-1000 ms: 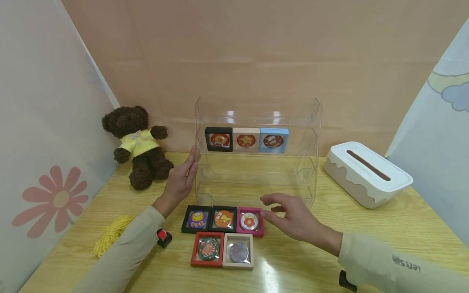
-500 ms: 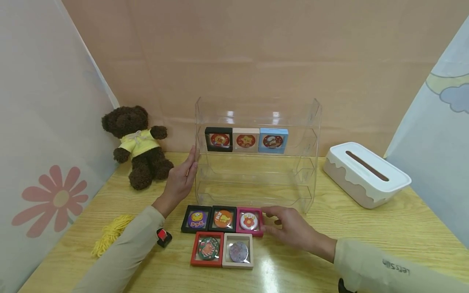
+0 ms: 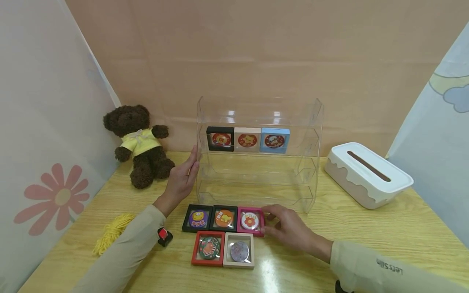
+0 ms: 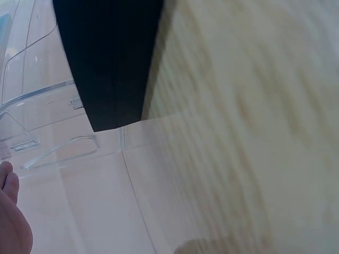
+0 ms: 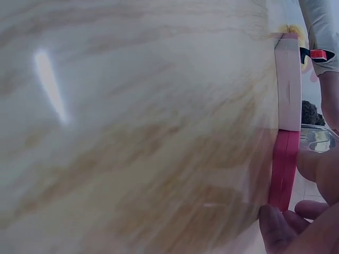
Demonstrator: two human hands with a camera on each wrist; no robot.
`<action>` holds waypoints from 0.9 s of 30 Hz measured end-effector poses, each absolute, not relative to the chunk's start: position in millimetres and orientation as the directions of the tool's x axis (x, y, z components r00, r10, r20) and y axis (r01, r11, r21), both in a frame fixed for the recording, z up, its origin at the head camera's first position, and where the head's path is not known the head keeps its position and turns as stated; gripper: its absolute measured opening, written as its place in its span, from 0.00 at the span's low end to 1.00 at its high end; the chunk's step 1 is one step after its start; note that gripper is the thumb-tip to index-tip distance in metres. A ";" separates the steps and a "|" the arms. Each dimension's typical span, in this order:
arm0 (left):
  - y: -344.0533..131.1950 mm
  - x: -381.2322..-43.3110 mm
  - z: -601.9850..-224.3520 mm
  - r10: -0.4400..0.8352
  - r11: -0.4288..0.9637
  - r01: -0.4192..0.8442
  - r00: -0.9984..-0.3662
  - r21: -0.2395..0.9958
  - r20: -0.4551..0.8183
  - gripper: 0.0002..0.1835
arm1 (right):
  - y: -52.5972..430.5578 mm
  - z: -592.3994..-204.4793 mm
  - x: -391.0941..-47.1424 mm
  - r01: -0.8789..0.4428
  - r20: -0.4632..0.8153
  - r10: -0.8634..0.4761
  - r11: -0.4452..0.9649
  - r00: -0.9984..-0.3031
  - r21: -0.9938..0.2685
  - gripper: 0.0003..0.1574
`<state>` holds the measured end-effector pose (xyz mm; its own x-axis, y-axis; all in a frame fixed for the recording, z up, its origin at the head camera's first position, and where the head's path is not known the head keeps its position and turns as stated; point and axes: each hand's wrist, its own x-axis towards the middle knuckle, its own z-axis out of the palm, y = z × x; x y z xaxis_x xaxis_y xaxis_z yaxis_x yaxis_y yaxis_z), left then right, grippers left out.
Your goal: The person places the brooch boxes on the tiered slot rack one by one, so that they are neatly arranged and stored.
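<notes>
In the head view my left hand (image 3: 181,177) lies with straight fingers against the left side of a clear acrylic display rack (image 3: 256,178). My right hand (image 3: 293,230) is at the right edge of a pink square frame (image 3: 239,232) holding a round flower badge, its thumb and fingers bent at the edge. That frame lies flat on the table, in line with two black badge frames (image 3: 198,228) (image 3: 224,229). From the right wrist, fingertips show right at the pink frame's side (image 5: 284,169). A black frame's edge (image 4: 114,63) fills the top of the left wrist view.
Red (image 3: 195,248) and beige (image 3: 238,264) badge frames lie in front. Black, beige and blue frames (image 3: 275,130) stand on an upper rack tier. A teddy bear (image 3: 141,142) and yellow yarn (image 3: 113,232) are left, a white-lidded tissue box (image 3: 395,179) right.
My right hand has come down and slightly left onto the right edge of the pink frame. My left hand stays against the rack.
</notes>
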<state>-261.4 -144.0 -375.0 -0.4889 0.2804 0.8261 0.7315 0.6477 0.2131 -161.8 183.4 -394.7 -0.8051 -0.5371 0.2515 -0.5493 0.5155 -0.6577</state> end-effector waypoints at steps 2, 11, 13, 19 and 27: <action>-144.4 -261.5 -375.6 0.280 0.647 0.731 -0.491 0.215 0.825 0.28 | 183.5 -396.0 -161.7 -0.551 0.259 -0.532 0.516 -0.806 -0.655 0.28; -145.1 -261.1 -375.1 0.287 0.648 0.732 -0.489 0.209 0.824 0.28 | 181.5 -396.7 -157.8 -0.517 0.242 -0.509 0.513 -0.826 -0.685 0.33; -145.3 -261.2 -375.5 0.287 0.647 0.733 -0.488 0.209 0.824 0.28 | 181.3 -396.8 -157.5 -0.513 0.236 -0.510 0.515 -0.827 -0.687 0.34; -145.1 -260.5 -375.6 0.286 0.649 0.731 -0.492 0.211 0.822 0.28 | 182.2 -397.2 -159.5 -0.506 0.207 -0.518 0.543 -0.830 -0.670 0.36; -144.8 -260.3 -375.1 0.286 0.645 0.733 -0.494 0.216 0.821 0.27 | 181.8 -396.3 -162.6 -0.496 0.173 -0.529 0.563 -0.831 -0.661 0.39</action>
